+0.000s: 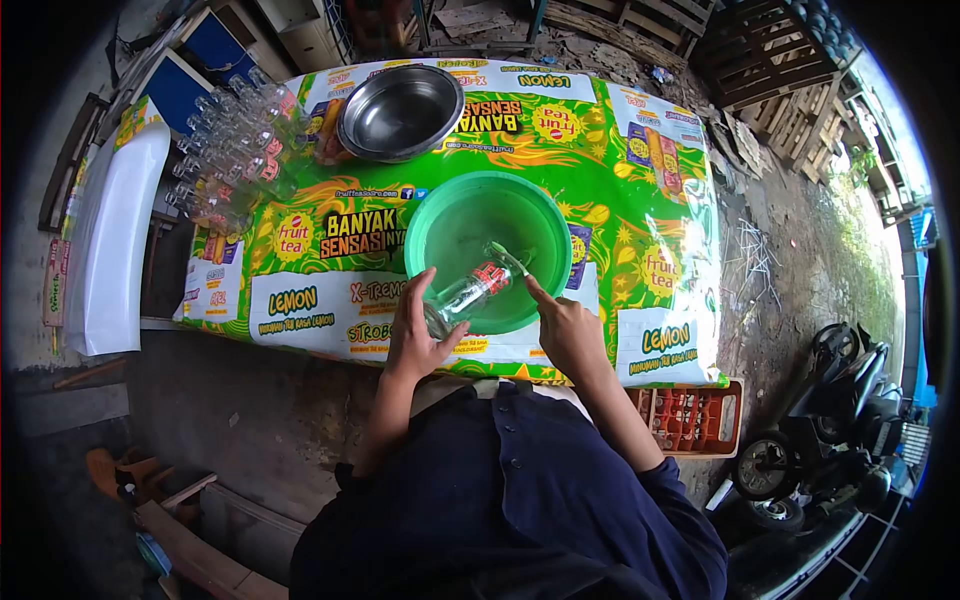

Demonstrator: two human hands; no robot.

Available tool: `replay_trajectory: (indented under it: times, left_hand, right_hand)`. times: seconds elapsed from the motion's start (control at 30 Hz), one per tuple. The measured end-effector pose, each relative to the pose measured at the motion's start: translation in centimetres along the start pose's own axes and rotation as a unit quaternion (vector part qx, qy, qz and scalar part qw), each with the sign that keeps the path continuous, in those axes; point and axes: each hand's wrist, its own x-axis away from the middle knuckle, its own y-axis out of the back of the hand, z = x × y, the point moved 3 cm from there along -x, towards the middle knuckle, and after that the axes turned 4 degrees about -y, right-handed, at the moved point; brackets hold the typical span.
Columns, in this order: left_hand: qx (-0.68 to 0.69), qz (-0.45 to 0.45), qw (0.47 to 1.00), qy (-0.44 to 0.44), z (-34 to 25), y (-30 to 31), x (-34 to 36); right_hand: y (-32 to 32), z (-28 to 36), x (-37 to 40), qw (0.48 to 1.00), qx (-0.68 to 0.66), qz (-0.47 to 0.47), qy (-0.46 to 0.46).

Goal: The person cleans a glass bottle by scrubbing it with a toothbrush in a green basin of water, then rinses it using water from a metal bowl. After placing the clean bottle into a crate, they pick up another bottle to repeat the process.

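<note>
My left hand [415, 335] is wrapped round the lower end of a clear glass bottle [455, 303] with a red and white label. The bottle lies tilted over the near part of a green plastic basin [418, 216] that has cloudy water in it, its neck toward the basin's middle. My right hand [570, 335] is closed at the basin's right rim, index finger stretched along a slim, pale-handled small brush [515, 262]. The brush's far end is beside the bottle's neck. Its exact kind is hard to make out.
A steel bowl [400, 112] stands behind the basin. Several clear glass bottles [235, 150] are grouped at the table's left end. A printed green cover [590, 190] lies over the table. A crate [690, 418] sits below its right front edge, and a motorcycle [825, 430] is parked beyond.
</note>
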Motion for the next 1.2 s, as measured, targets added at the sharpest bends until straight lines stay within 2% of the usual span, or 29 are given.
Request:
replay_trajectory:
  times: [0.1, 0.2, 0.3, 0.33, 0.37, 0.47, 0.57, 0.67, 0.77, 0.8, 0.9, 0.97, 1.03, 1.07, 1.1, 1.17, 1.2]
  left_hand:
    - [0.033, 0.114, 0.993, 0.021, 2.1, -0.7, 0.8]
    - [-0.029, 0.146, 0.984, -0.093, 1.5, -0.5, 0.6]
    - [0.017, 0.068, 0.994, -0.084, -0.6, -0.2, -0.3]
    - [0.019, 0.014, 0.998, -0.052, -1.6, 0.2, -0.7]
    - [0.004, 0.036, 0.999, -0.017, -0.9, 0.0, -0.6]
    - [-0.002, 0.098, 0.992, 0.077, 1.5, -0.8, 0.5]
    - [-0.015, 0.130, 0.991, -0.012, 1.3, -0.4, -0.1]
    - [-0.059, 0.125, 0.986, -0.093, 0.0, -0.2, -0.7]
    - [0.001, 0.011, 1.000, -0.012, -1.7, 0.1, -1.1]
    - [-0.019, 0.025, 0.999, 0.017, -0.5, -0.2, -0.4]
    - [-0.007, 0.059, 0.998, 0.027, 1.2, -0.5, -0.1]
    - [-0.025, 0.077, 0.996, -0.022, 0.9, -0.3, -0.1]
    - [-0.030, 0.097, 0.992, -0.072, 0.2, -0.3, -0.2]
    - [0.007, 0.048, 0.998, -0.044, -0.5, 0.0, -0.2]
    - [-0.003, 0.037, 0.999, -0.025, -0.3, 0.0, -0.3]
    - [-0.024, 0.016, 0.999, 0.015, 0.2, 0.0, -0.2]
    - [-0.017, 0.094, 0.993, 0.075, 1.1, -0.3, 0.1]
  right_hand:
    - [-0.6, -1.1, -0.5, 0.998, 0.042, 0.023, -0.036]
    - [-0.1, -2.0, -1.2, 0.998, 0.041, 0.023, -0.052]
    - [1.5, -0.2, -0.4, 0.999, 0.006, 0.026, -0.022]
    - [1.2, 0.2, 0.2, 1.000, 0.008, 0.015, 0.003]
    - [0.7, 0.3, 0.5, 1.000, 0.010, 0.004, 0.027]
    - [-0.7, -1.5, -0.4, 1.000, 0.025, 0.004, -0.013]
    - [0.5, -2.1, -1.3, 0.998, 0.034, 0.022, -0.056]
    - [2.3, -0.1, -0.3, 0.999, -0.025, 0.030, -0.010]
    - [0.5, -0.3, 0.3, 0.999, -0.021, 0.028, 0.020]
    - [-0.1, -0.8, 0.1, 0.999, -0.010, 0.033, -0.001]
    - [-0.7, -2.5, -1.4, 0.998, 0.018, 0.033, -0.041]
    - [-0.1, -2.7, -1.5, 0.999, 0.040, -0.007, -0.031]
    - [1.1, -1.4, -1.1, 1.000, -0.003, 0.020, -0.019]
    - [1.4, -0.8, -0.9, 0.999, -0.023, 0.034, -0.012]
    - [0.9, -0.5, -0.5, 0.999, -0.017, 0.031, 0.016]
    - [-0.1, -0.7, -0.4, 0.999, 0.021, 0.030, 0.008]
    - [-0.3, -1.1, -0.6, 0.999, 0.030, 0.030, -0.008]
